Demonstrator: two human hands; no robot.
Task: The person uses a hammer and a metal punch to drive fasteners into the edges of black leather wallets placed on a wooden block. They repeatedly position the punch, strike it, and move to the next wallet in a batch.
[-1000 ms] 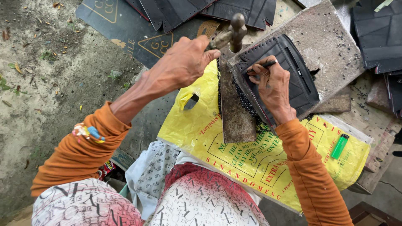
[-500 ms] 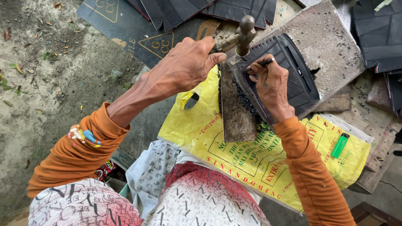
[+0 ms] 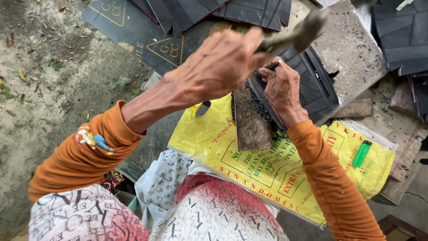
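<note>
My left hand (image 3: 218, 67) is raised above the work and grips the handle of a hammer (image 3: 298, 35), whose head is blurred at the upper right. My right hand (image 3: 283, 89) holds a thin dark punch (image 3: 273, 65) upright, its tip hidden behind the fingers. Under that hand a black ribbed rubber piece (image 3: 318, 85) lies partly on a rusty metal block (image 3: 251, 122), with black crumbs scattered beside it. Block and rubber rest on a yellow printed sack (image 3: 267, 169) spread over my lap.
A green lighter (image 3: 361, 153) lies on the sack at the right. A grey concrete slab (image 3: 352, 49) sits behind the rubber piece. Several black cut sheets (image 3: 249, 11) are piled at the top and right (image 3: 401, 35). Bare dirt ground (image 3: 44, 89) is at the left.
My left hand has lifted the hammer higher and toward the camera. My right hand stays on the punch over the rubber piece.
</note>
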